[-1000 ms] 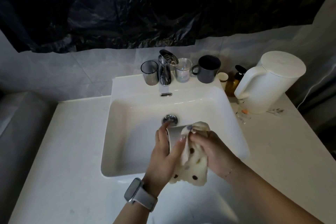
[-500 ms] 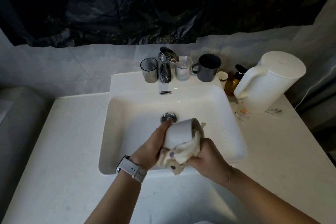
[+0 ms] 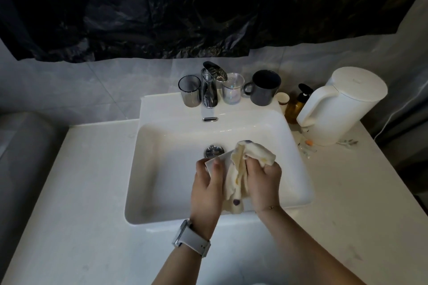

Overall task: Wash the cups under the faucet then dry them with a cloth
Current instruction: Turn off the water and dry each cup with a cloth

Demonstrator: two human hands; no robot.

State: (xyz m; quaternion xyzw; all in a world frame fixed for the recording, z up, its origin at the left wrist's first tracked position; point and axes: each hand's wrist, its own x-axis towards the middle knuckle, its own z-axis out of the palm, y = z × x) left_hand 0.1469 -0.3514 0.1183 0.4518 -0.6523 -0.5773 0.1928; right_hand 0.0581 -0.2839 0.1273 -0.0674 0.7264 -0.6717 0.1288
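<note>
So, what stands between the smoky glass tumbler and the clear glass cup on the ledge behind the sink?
In the head view, the chrome faucet stands between the smoky tumbler and the clear glass cup, nothing else.

One head-worn camera looks steeply down, close over the sink (image 3: 148,187), with the dark top edge perhaps distorted.

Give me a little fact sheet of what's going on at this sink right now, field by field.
Activity: drying a white cup with a spotted cloth
Left hand: holds the cup over the sink
Right hand: grips the cloth against the cup
Faucet: no water seen running
Behind the basin: grey tumbler, clear glass, dark mug
Right counter: white kettle, amber pump bottle
</note>
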